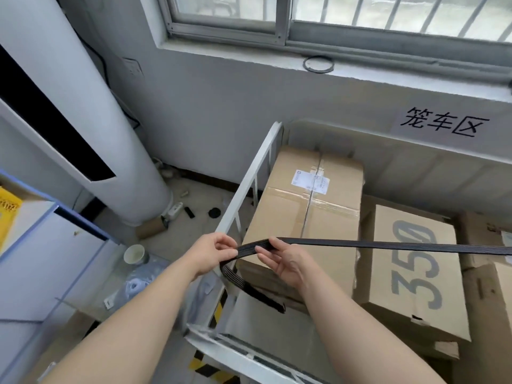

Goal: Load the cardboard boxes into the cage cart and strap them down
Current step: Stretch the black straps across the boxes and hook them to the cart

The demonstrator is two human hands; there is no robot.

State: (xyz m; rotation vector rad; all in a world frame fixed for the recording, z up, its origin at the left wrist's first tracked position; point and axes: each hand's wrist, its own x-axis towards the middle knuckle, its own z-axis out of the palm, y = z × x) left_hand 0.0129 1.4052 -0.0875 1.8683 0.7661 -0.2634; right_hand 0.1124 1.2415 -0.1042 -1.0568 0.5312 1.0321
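Pinching a flat black ribbed strap (388, 244) between thumb and fingertips, the left hand (213, 253) and the right hand (285, 263) meet over the near-left corner of the white metal cage cart (246, 187). From the left hand's grasp the strap bends down, and its loose end hangs inside the cart. Whether it passes round the rail cannot be told. Its other length runs taut to the right, out of view.

Yellow-and-black hazard tape (202, 364) marks the floor by the cart's near rail. Left of the hands stand a white paper cup (135, 253) and a pale blue-edged cabinet (55, 245).

Inside the cart, a tall taped brown cardboard box with a white label (304, 212) sits against the left rail, directly under the strap. Beside it lies a lower cardboard box printed "350" (415, 267), and more cardboard fills the right side.

Beyond the left rail a white column air conditioner (83, 120) narrows the floor. Farther back, a paper sign (443, 126) hangs on the wall, and a black ring (318, 64) lies on the windowsill.
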